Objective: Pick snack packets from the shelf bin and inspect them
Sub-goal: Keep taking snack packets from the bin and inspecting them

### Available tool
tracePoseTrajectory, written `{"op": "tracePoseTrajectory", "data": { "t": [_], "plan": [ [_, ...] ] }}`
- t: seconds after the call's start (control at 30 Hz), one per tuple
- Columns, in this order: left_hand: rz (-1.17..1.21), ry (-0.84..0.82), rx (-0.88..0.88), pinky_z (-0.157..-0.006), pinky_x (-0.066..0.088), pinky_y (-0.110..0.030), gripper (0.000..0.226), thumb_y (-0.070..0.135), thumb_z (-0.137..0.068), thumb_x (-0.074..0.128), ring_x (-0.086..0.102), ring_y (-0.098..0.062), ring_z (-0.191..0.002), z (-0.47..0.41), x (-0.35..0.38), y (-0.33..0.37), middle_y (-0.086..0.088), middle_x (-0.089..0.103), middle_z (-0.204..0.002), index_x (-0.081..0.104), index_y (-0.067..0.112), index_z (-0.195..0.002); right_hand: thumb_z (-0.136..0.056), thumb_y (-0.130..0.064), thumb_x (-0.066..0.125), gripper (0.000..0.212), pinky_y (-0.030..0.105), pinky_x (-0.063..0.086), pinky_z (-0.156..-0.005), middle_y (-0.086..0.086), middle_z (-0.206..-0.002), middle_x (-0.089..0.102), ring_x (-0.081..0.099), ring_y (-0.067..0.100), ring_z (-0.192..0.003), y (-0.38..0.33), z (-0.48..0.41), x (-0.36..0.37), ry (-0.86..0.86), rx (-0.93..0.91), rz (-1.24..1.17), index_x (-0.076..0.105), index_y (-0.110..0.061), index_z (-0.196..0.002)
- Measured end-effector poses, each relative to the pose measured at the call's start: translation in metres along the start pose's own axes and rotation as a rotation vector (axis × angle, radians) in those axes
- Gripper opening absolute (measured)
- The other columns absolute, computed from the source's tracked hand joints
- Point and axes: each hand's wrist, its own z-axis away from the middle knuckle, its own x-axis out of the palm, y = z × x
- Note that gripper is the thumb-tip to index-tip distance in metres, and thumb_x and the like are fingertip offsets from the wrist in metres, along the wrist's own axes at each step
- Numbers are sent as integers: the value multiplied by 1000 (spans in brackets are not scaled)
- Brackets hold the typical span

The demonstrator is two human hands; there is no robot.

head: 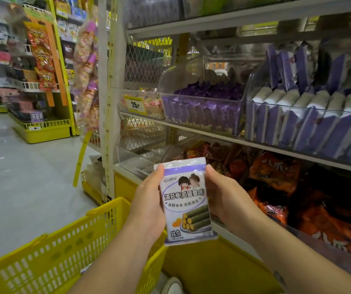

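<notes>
Your forearms reach in from the bottom edge, and just under the left one sits a yellow basket (64,251) with slotted walls, its rim touching your left wrist area. Near the bottom edge, between basket and shelf base, the toe of a white shoe (171,285) shows.

To your right stands the shelf unit (212,132). Its middle shelf carries clear bins — one bin (202,111) packed with purple packets, and beside it toward the right edge another bin (308,124) of purple-and-white packets stood on end. On the shelf below lie orange and dark snack bags (276,172). A yellow price tag (135,105) hangs at the left end of the middle shelf. Nothing stands between you and the packet.

You hold one snack packet (186,200) upright in front of the lower shelf, printed face toward you. Your left hand (147,206) clasps its left edge, thumb at the top corner; your right hand (223,198) clasps the right edge, thumb on the upper right side. Both hands are closed on it, fingers hidden behind, wrists angled inward.
</notes>
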Motion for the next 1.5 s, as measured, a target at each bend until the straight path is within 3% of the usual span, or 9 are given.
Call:
{"op": "tracePoseTrajectory", "data": {
  "t": [0.13, 0.33, 0.5, 0.67, 0.87, 0.97, 1.13, 1.27, 1.5],
  "plan": [
    [134, -12, 17, -77, 53, -46, 42, 39, -99, 43, 71, -31, -98, -7, -6, 12, -18, 72, -111, 65, 7, -114, -88, -41, 61, 40, 39, 57, -84, 18, -112, 68, 67, 28, -100, 0, 12, -15, -274, 119, 138, 69, -8, -109],
    [-165, -180, -1, -79, 56, -45, 39, 46, -87, 53, 70, -25, -100, -12, -21, 17, -10, 73, -110, 71, 18, -107, -84, -28, 60, 26, 24, 59, -59, 15, -98, 74, 71, 16, -75, -1, 12, -11, -162, 152, -33, 76, -8, -88],
    [-448, -338, 14, -69, 57, -24, 52, 21, -69, 74, 72, -15, -95, -6, -29, 13, 0, 74, -107, 61, 26, -119, -95, -26, 54, 30, 23, 59, -67, 10, -102, 75, 71, 15, -80, -6, 10, -9, -28, 99, -149, 79, -12, -86],
    [-543, -394, 208, -73, 56, -22, 62, 24, -67, 78, 70, -13, -100, -4, -24, 10, 10, 72, -113, 53, 41, -121, -94, -24, 56, 30, 22, 57, -60, 10, -98, 76, 73, 14, -76, -10, 12, -6, 22, 78, -276, 80, -15, -80],
    [-668, -347, 437, -67, 54, -22, 71, -1, -81, 71, 68, -6, -84, -7, -22, 3, 21, 68, -115, 48, 54, -119, -93, -25, 57, 32, 21, 55, -55, 6, -90, 76, 72, 10, -69, -15, 14, -3, 47, 85, -335, 81, -17, -74],
    [-771, -277, 528, -74, 55, -23, 75, 2, -84, 71, 69, -8, -92, -6, -21, 1, 25, 63, -121, 41, 58, -124, -92, -25, 58, 22, 22, 55, -57, 7, -99, 75, 71, 10, -74, -17, 15, -3, 40, 77, -319, 76, -13, -95],
    [-1090, -203, 733, -83, 39, 0, 65, 7, -88, 67, 46, 13, -116, -2, -19, -5, 16, 48, -130, 42, 55, -125, -94, -19, 57, 24, 28, 60, -70, 6, -106, 74, 71, 14, -87, -15, 18, 1, 4, 20, -234, 62, -14, -117],
    [-1059, -200, 687, -100, 44, -17, 61, 13, -87, 70, 48, 4, -119, -2, -18, -12, 14, 43, -129, 44, 57, -121, -94, -13, 56, 34, 37, 59, -84, 16, -117, 68, 70, 21, -92, -16, 19, 8, -27, 32, -295, 54, -6, -127],
    [-1108, -163, 663, -95, 38, -7, 64, 28, -78, 78, 44, 7, -116, 0, -17, -12, 19, 42, -125, 43, 58, -122, -91, -16, 60, 36, 36, 57, -82, 12, -109, 72, 71, 21, -88, -13, 15, 11, -21, 7, -261, 55, -6, -126]
  ]
}}
